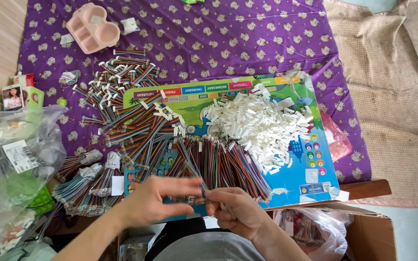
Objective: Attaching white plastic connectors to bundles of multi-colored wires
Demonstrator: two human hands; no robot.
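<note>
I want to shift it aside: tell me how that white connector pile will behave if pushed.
The white connector pile would probably scatter rather than slide together: it is loose small pieces. They look light. On the smooth board strays may skid toward the edge.

Both forearms run off the bottom edge; elbows out of view. Left hand point(158, 200) is motion-blurred, fingertips smeared. Right hand point(233, 210) pinches a thin wire strand point(200, 181); the pinch point is covered by its own fingers, so the strand's near end is hidden. Left of the grip, the clear plastic bag point(15, 159) is cut by the left edge, contents only hazy shapes. Right of and below the grip, the cardboard box point(368, 237) runs off the bottom edge. Far beyond the grip, a green object point(192, 1) is clipped by the top edge, kind unclear. White connector pieces point(257, 125): too small to count.
</note>
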